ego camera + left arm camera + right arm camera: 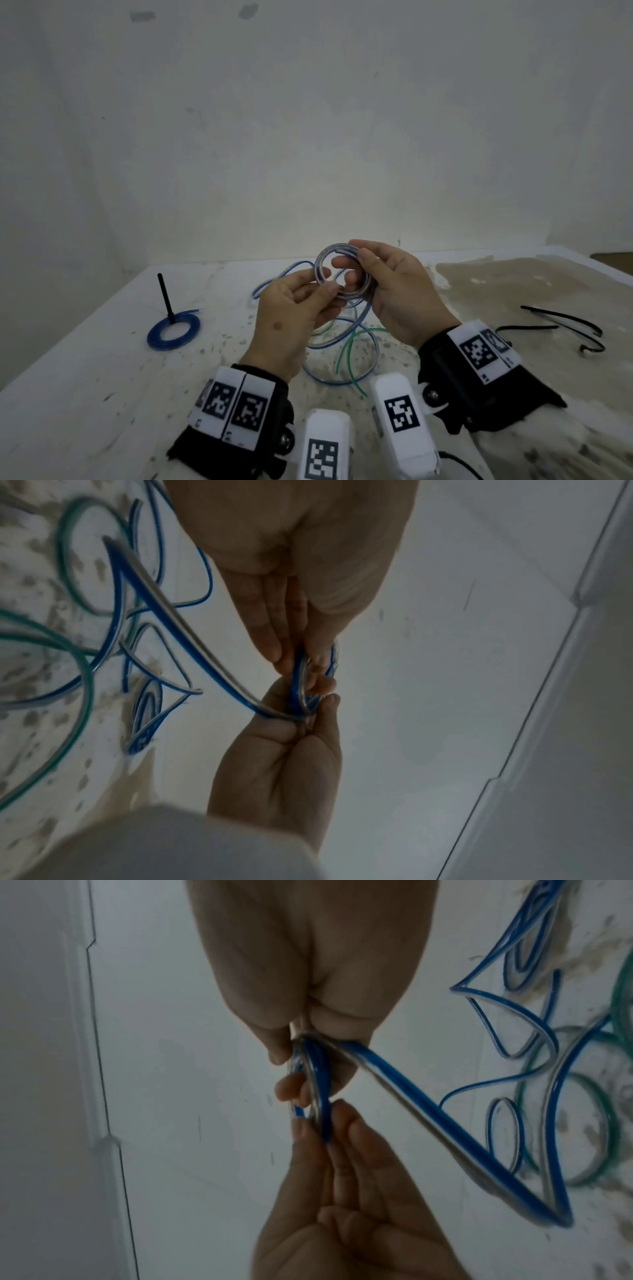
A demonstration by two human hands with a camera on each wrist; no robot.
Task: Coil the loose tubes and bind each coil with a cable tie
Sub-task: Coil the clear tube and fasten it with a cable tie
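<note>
Both hands hold a small coil [337, 274] of clear, blue-striped tube above the table. My left hand [325, 282] pinches its lower left side between thumb and fingers. My right hand [356, 267] grips its right side, thumb on top. In the left wrist view the coil [301, 677] stands edge-on between the left hand [308, 712] below and the right hand above. The right wrist view shows the coil [318, 1083] above my right hand [322, 1121]. The tube's free tail [428, 1110] runs down to the loose tubes on the table.
Loose blue tubes [339, 342] and a green tube [356, 349] lie tangled under my hands. At the left lies a bound blue coil [173, 330] with a black cable tie [166, 298] sticking up. Several black cable ties [565, 325] lie at the right on the stained table [102, 377].
</note>
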